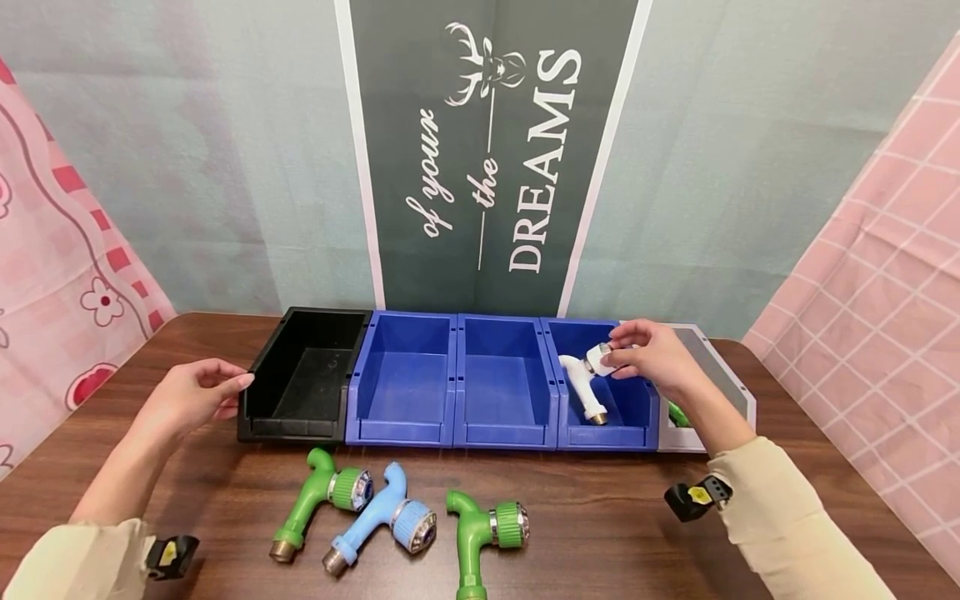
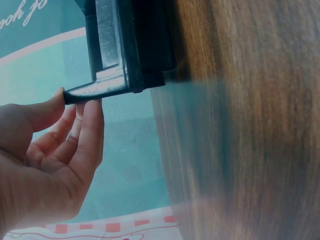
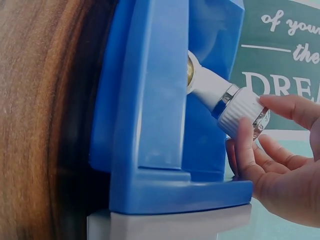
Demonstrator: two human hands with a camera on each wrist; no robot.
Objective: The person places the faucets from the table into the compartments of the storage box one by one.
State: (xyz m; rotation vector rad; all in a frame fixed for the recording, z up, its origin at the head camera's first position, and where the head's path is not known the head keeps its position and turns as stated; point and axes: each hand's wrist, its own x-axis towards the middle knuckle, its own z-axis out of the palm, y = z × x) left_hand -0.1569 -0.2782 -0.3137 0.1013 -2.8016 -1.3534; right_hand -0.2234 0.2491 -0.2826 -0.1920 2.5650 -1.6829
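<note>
In the head view my left hand is at the left wall of the black bin. The left wrist view shows its thumb and fingertips pinching that bin's rim. My right hand holds a white faucet by its ribbed knob, thumb on one side and fingers on the other. This faucet is tilted inside the rightmost blue bin, its brass threaded end pointing toward the bin's front lip.
Two more blue bins stand between. At the row's right end, a grey bin contains a green piece, partly hidden by my right arm. In front lie a green faucet, a light-blue faucet and another green faucet.
</note>
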